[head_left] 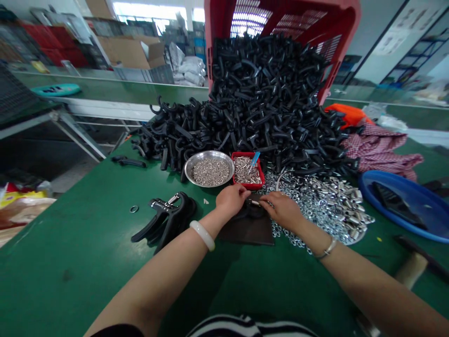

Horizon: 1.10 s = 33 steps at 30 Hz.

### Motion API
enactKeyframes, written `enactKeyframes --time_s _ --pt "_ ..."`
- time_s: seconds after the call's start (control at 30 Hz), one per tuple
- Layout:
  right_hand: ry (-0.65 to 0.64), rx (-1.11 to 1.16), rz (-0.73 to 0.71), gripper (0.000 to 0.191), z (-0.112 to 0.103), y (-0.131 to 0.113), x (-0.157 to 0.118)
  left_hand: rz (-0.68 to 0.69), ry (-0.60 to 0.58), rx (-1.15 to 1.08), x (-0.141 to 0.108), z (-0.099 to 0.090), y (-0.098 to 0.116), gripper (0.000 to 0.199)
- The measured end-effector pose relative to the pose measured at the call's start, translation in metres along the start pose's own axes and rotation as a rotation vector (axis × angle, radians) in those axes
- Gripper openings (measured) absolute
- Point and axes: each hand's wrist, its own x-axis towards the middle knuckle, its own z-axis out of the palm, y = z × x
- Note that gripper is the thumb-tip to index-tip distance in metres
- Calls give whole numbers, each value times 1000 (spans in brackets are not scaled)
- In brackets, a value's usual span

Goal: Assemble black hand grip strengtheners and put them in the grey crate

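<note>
A black plastic spring clamp (242, 214) lies on a dark flat plate (253, 236), partly hidden by my hands. Its small coiled spring (254, 202) shows between my fingertips. My left hand (229, 200) is closed at the clamp's left side, fingers pinched together. From the right, my right hand (283, 209) pinches the clamp near the end of the spring; what exactly the fingertips hold is too small to make out. Further left, a stack of assembled black spring clamps (168, 217) rests on the green table, a spring showing on the top one.
Behind is a heap of black clamp handles (252, 117), spilling from a red crate (340, 42). A metal bowl (187, 175) and red tray (250, 186) hold small metal parts. Nuts and sleeves (326, 206) lie right, near a blue basin (372, 180) and a hammer (414, 269).
</note>
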Motion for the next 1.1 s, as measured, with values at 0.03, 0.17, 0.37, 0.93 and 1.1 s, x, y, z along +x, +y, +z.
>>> enactKeyframes --time_s 0.03,0.17,0.37,0.93,1.1 --pt "69 109 1 24 0 -2 3 12 -26 -122 1 -1 0 23" --pt "260 624 22 25 1 -18 18 -35 -235 -630 3 -8 3 32" --pt "175 1058 88 20 6 -28 27 -252 -422 -925 -6 -16 9 42" --pt "73 11 -23 13 16 -31 9 59 61 -308 -4 -17 -18 21" --pt "100 -145 -29 16 20 -36 4 49 47 5 -9 -20 -20 14"
